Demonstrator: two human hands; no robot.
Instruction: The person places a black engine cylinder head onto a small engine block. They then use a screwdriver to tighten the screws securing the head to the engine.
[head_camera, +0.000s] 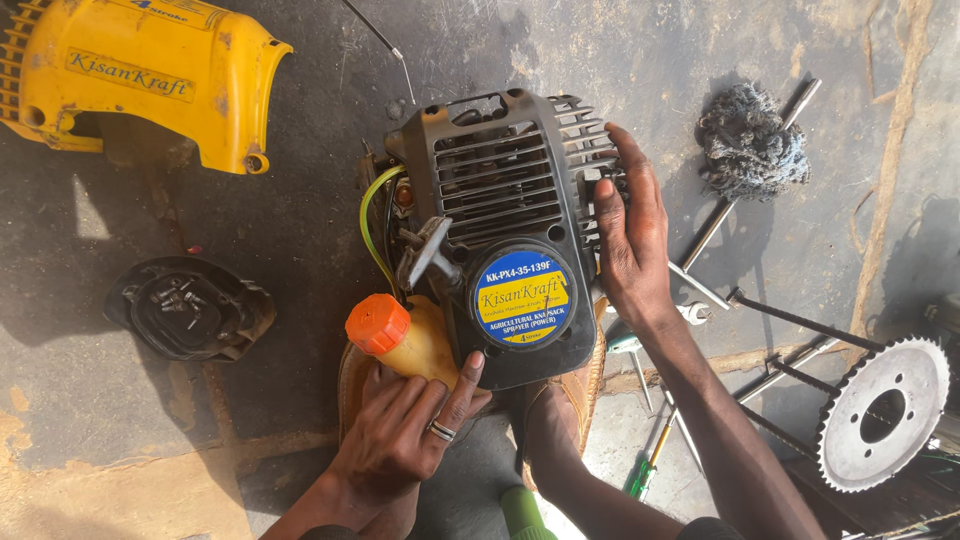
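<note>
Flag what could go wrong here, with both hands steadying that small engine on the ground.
The engine seems propped upright against the person's foot, held only by the left hand near the fuel tank and the right hand on the vented housing; it might tip. Loose screws lie in the black cover and could scatter. The toothed sprocket and metal rods lie close by, a possible snag.

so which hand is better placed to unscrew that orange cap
Probably the left hand: it rests just below the orange cap on the yellow tank. The right hand lies flat across the black engine cover, farther off.
</note>
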